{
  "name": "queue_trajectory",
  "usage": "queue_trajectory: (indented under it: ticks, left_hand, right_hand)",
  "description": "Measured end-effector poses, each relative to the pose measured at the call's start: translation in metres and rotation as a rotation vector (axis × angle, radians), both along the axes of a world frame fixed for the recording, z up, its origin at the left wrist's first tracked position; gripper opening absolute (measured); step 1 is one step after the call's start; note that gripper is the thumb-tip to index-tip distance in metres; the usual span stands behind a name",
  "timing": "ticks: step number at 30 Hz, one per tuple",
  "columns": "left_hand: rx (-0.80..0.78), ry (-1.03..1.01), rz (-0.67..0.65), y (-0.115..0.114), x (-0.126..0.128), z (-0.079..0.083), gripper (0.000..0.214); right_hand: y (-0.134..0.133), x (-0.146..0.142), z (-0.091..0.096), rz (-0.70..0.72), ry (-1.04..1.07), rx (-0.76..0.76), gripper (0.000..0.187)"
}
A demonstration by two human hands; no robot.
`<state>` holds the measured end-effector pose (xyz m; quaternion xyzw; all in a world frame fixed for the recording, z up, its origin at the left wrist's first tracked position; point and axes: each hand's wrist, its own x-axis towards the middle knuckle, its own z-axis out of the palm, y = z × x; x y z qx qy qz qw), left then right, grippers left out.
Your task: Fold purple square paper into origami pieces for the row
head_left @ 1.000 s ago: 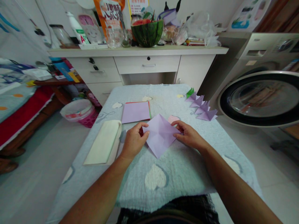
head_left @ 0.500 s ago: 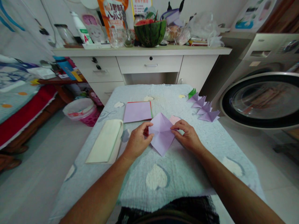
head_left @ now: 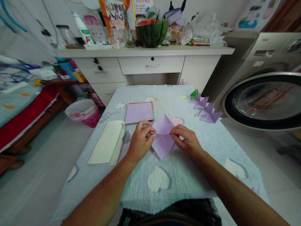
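A creased sheet of purple origami paper (head_left: 162, 146) is held just over the table, one corner pointing toward me and one away. My left hand (head_left: 141, 139) pinches its left corner between thumb and fingers. On the opposite side, my right hand (head_left: 185, 139) pinches the right corner. The paper bends along a crease running between the two hands. Behind my left hand lies a stack of square paper (head_left: 139, 113), purple on top with red and green edges showing. Folded purple paper pieces (head_left: 207, 110) and a green one (head_left: 194, 93) stand in a row at the far right.
A folded pale-green paper or cloth (head_left: 107, 142) lies left on the cloth-covered table (head_left: 188, 185). Beyond is a white cabinet (head_left: 150, 51) bearing a cut watermelon (head_left: 151, 34) and other items. A washing machine (head_left: 261, 62) stands right, a pink bin (head_left: 83, 113) left.
Both hands have drawn the side corners inward, so the purple paper now folds more sharply along its middle crease. The left fingers have closed into a tighter pinch.
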<state>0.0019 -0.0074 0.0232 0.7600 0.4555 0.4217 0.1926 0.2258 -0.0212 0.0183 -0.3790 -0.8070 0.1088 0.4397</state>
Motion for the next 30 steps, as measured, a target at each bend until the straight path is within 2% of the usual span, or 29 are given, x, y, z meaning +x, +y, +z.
queue_trajectory:
  ticks: [2,5,8,12,16,22,26,30]
  left_hand:
    - [0.0,0.017,-0.03,-0.001,0.0,0.0,0.012]
    - [0.004,0.054,-0.106,-0.002,0.001,0.001,0.012]
    - [0.014,0.086,-0.121,-0.003,0.002,0.003,0.009]
    - [0.058,0.083,-0.075,-0.004,0.004,0.007,0.006]
    - [0.106,0.091,-0.076,-0.008,0.006,0.011,0.003]
    - [0.112,0.113,-0.1,-0.011,0.012,0.013,0.004]
    - [0.105,0.118,-0.148,-0.01,0.014,0.01,0.006]
    - [0.118,0.086,-0.179,-0.009,0.015,0.006,0.006]
  right_hand:
    - [-0.001,-0.002,0.0,-0.02,0.01,-0.016,0.01]
    - [-0.003,-0.004,-0.001,-0.09,0.052,-0.123,0.005]
    - [-0.006,-0.005,-0.001,-0.115,0.073,-0.196,0.005]
    - [-0.008,-0.008,0.003,-0.073,0.055,-0.147,0.008]
    - [-0.01,-0.01,0.008,-0.01,0.065,-0.098,0.004]
    - [-0.013,-0.014,0.014,0.081,0.064,-0.065,0.018]
    - [-0.012,-0.015,0.014,0.089,0.054,-0.061,0.017]
    - [-0.012,-0.015,0.011,0.04,0.069,-0.078,0.01]
